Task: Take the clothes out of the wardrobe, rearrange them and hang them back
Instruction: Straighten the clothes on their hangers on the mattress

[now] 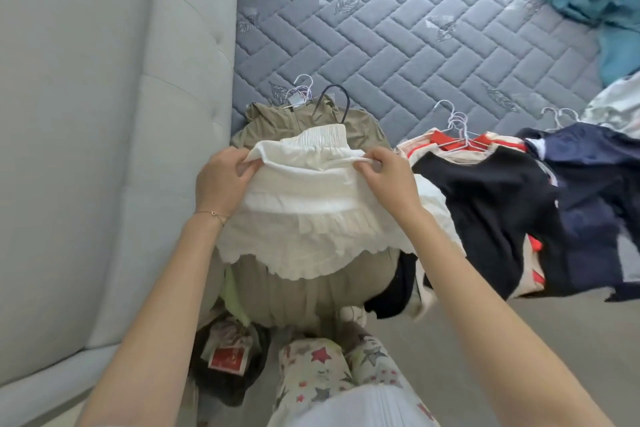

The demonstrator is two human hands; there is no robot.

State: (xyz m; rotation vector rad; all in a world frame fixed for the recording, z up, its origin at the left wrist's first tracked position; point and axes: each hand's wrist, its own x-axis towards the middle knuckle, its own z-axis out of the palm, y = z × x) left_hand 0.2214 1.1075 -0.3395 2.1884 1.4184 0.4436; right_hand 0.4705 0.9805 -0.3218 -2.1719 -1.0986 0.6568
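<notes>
Over the jacket at the mattress edge, the skirt is held spread crosswise, waistband farthest from the person. A fold is pinched at each end, fingers curled: left hand at the left, right hand at the right. A dark hanger hook lies just beyond the waistband.

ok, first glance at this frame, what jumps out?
Centre frame, the left hand and right hand pinch the top fold of a white ruffled skirt lying over an olive jacket. To its right, a black top and a navy garment, on white wire hangers, lie on the grey quilted mattress.
</notes>
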